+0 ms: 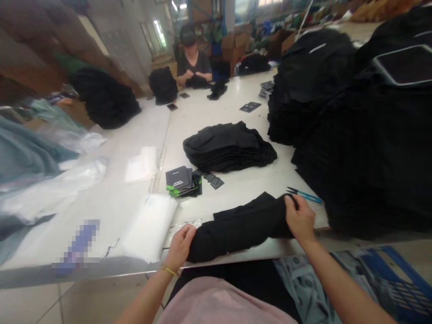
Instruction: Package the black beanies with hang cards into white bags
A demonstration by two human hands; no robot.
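Plastic bags (148, 227) lie in a loose sheet along the left part of the bench (236, 257), with pale teal cloth (30, 153) heaped beyond them. The left hand (180, 246), a gold bracelet (169, 270) on its wrist, sits on the left end of a black garment (236, 229) laid lengthwise along the near bench edge; its fingers (189, 231) are together, curled onto the cloth. Just behind that end stands a stack of black tags (177, 177) with green edges. Farther back lies a folded black pile (227, 146). The right hand (299, 218) grips the garment's other end, its fingers (290, 202) clamped on the fold. Blue-handled snips (305, 195) lie just beyond those fingers, almost touching them. Large black heaps (364, 153) fill the right side of the bench. At the far end, a co-worker (194, 60) handles black cloth with both hands.
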